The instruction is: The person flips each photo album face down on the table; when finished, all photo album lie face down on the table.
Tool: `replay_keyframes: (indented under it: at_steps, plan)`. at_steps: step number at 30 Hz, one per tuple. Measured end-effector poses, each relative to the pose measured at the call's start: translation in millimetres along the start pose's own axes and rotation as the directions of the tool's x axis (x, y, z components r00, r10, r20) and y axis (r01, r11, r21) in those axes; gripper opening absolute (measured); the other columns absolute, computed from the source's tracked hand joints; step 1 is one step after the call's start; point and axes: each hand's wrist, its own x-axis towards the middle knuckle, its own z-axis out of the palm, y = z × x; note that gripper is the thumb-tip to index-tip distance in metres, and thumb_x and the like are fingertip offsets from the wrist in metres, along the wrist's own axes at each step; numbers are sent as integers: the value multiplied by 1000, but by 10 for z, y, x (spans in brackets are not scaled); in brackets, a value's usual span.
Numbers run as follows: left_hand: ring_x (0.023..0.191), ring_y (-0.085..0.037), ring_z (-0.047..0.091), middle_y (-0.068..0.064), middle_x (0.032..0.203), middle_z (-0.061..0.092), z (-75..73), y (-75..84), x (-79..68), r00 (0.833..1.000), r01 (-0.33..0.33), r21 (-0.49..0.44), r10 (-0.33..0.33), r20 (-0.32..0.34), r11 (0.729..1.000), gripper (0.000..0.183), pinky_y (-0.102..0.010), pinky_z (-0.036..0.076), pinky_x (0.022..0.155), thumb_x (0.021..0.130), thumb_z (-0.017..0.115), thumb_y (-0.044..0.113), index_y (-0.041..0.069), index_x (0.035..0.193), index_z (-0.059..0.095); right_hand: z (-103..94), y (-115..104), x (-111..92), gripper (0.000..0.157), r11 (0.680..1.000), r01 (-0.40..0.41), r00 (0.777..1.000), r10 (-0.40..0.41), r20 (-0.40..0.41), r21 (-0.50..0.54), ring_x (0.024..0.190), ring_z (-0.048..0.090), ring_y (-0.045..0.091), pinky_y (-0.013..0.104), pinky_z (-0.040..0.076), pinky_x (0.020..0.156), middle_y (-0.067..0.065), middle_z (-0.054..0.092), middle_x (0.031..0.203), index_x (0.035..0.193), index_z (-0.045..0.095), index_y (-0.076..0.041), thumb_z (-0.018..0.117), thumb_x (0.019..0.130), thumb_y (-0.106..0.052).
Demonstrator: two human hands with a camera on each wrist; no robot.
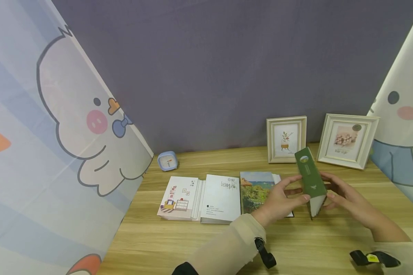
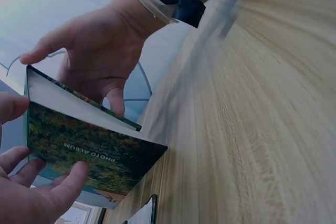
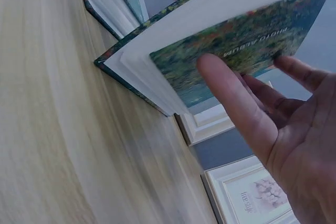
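At four o'clock in head view, green photo album (image 1: 309, 173) between left hand (image 1: 281, 198) and right hand (image 1: 342, 195), both with fingers spread apart, pressed against it; picture frame (image 1: 269, 140) at eleven o'clock from album.

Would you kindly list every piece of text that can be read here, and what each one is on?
"PHOTO ALBUM": cover of the held green album.
"PHOTO", the rest hidden: landscape album lying flat.
"你好 旧时", last character unclear: white album.
"free style", apparently: right picture frame.
Too small or blurred: held green album's spine, white album's lower lines, leftmost album, left picture frame, blue clock, yellow strap label.
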Motion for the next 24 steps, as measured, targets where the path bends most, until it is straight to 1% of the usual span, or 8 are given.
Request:
replay_keyframes:
  at_steps: [3, 6, 7, 9, 12, 16, 19, 24]
  plan:
    - [122, -10, 64, 11, 153, 48, 5, 0, -2, 999, 18, -9, -18, 28, 1000, 62, -23, 59, 82, 99, 74, 12, 35, 153, 52, -22, -3, -9, 59, 1000, -22, 1000, 22, -10, -20, 98, 66, 12, 43, 61, 58, -18, 43, 148, 165, 24, -3, 36, 107, 6]
    - [119, -10, 66, 4, 153, 49, 11, -7, 2, 998, 28, -27, -26, 52, 999, 65, -23, 59, 82, 99, 74, 10, 36, 154, 51, -43, -4, -17, 60, 998, -45, 999, 44, -21, -35, 80, 67, 22, 41, 60, 54, -19, 45, 144, 165, 27, -6, 38, 107, 6]
    - [119, -10, 66, 3, 153, 49, 13, -10, 3, 998, 29, -33, -27, 58, 999, 65, -22, 59, 82, 99, 74, 9, 36, 154, 51, -50, -3, -20, 61, 998, -51, 998, 50, -24, -34, 75, 67, 24, 41, 60, 53, -20, 46, 143, 164, 28, -7, 39, 106, 6]
    - [120, -9, 65, 4, 154, 48, 18, -20, 4, 998, 27, -29, -25, 65, 999, 64, -22, 59, 82, 99, 73, 9, 35, 153, 51, -66, -2, -25, 62, 998, -63, 998, 62, -29, -25, 73, 67, 25, 42, 60, 53, -20, 47, 142, 164, 29, -9, 40, 106, 7]
    - [122, -10, 64, 6, 153, 48, 18, -37, -3, 997, 32, -15, -31, 69, 999, 61, -21, 59, 83, 100, 73, 10, 34, 152, 53, -87, 0, -32, 63, 998, -67, 997, 67, -30, -14, 82, 69, 20, 44, 61, 53, -21, 48, 141, 165, 29, -10, 41, 105, 9]
    - [123, -10, 64, 8, 151, 51, 11, -61, -16, 996, 50, 22, -51, 73, 999, 58, -21, 58, 82, 100, 73, 13, 36, 150, 55, -115, -3, -44, 65, 998, -64, 998, 64, -17, 6, 95, 68, 12, 47, 61, 54, -20, 48, 142, 166, 27, -10, 41, 105, 11]
    - [123, -8, 63, 9, 148, 54, 0, -76, -13, 994, 60, 48, -64, 87, 997, 59, -21, 58, 82, 100, 74, 15, 39, 150, 54, -140, 8, -59, 67, 998, -68, 998, 68, -7, 11, 98, 68, 10, 47, 62, 54, -19, 48, 141, 166, 26, -11, 41, 105, 12]
    - [127, -7, 60, 14, 155, 45, -26, -91, -3, 985, 73, 100, -88, 151, 992, 60, -22, 57, 86, 101, 73, 17, 40, 152, 51, -193, 42, -93, 71, 996, -87, 996, 87, 12, 4, 103, 66, 7, 47, 63, 56, -19, 48, 139, 168, 23, -19, 40, 106, 11]
